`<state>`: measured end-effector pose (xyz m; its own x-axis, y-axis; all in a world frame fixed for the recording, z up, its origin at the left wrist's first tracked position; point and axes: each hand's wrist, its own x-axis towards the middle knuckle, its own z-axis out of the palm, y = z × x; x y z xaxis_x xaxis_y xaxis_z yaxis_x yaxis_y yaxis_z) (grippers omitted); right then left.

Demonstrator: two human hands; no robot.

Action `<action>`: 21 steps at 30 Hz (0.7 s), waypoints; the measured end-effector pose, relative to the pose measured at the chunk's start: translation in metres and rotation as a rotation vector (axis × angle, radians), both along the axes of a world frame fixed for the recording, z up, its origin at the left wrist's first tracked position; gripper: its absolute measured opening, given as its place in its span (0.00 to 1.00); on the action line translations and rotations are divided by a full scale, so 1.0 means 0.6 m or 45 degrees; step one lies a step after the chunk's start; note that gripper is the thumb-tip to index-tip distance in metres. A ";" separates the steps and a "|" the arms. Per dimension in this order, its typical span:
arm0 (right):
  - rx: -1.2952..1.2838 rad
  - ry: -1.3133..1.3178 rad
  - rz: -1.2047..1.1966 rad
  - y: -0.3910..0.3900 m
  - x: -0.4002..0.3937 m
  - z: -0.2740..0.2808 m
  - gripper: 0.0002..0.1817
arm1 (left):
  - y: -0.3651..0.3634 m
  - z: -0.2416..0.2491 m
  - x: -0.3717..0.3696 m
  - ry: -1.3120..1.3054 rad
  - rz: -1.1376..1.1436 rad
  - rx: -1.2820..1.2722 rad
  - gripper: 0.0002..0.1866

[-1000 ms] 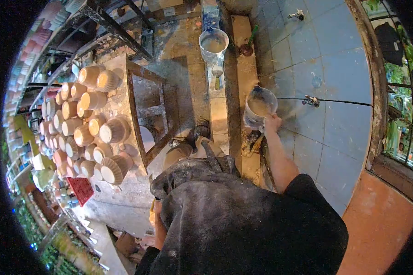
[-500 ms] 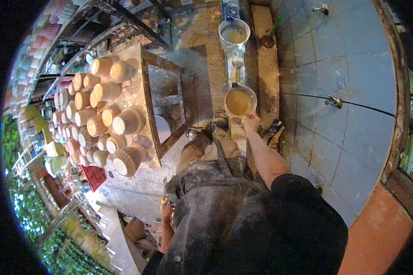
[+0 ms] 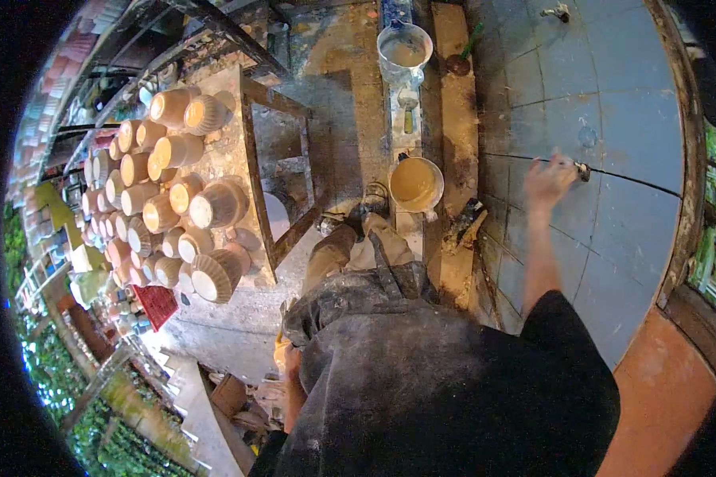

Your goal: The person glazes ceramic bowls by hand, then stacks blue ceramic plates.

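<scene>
My right hand point(image 3: 547, 187) is raised in front of the blue tiled wall, blurred, its fingers apart and right by a small tap point(image 3: 582, 171). Below it to the left, a white pouring jug point(image 3: 437, 181) with tan liquid inside rests on the narrow ledge, out of my grasp. Low at my left side, my left hand point(image 3: 293, 364) is closed round an orange-yellow object point(image 3: 281, 351); I cannot tell what kind it is, as my apron partly hides it.
Farther along the ledge stand a second white jug point(image 3: 406, 49) with pale liquid and a brush-like tool point(image 3: 408, 111). On the left, a table point(image 3: 243, 151) bears many upturned pots and cups point(image 3: 216, 203). A red mesh piece point(image 3: 156, 305) hangs near its corner.
My right hand has let go of the jug on the ledge and moved right and up to the tap. My left hand stays low at my side, with more of the orange-yellow object showing.
</scene>
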<state>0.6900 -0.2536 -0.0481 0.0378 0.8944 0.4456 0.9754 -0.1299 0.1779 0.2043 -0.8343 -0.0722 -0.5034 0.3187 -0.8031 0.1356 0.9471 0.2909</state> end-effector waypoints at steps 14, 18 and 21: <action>-1.141 -0.208 -0.260 0.190 0.214 0.004 0.16 | 0.007 -0.023 0.015 -0.099 0.048 -0.001 0.15; -1.453 -0.351 -0.184 0.229 0.251 0.000 0.12 | -0.033 -0.028 0.033 -0.249 0.269 0.076 0.13; -1.468 -0.424 -0.154 0.218 0.213 0.024 0.13 | -0.062 -0.034 0.053 -0.331 0.449 0.122 0.12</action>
<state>0.8180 -0.1226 -0.0340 0.1837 0.7715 -0.6091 0.8524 0.1836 0.4896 0.2360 -0.8718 -0.0925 -0.3803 0.2430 -0.8924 -0.2798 0.8894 0.3615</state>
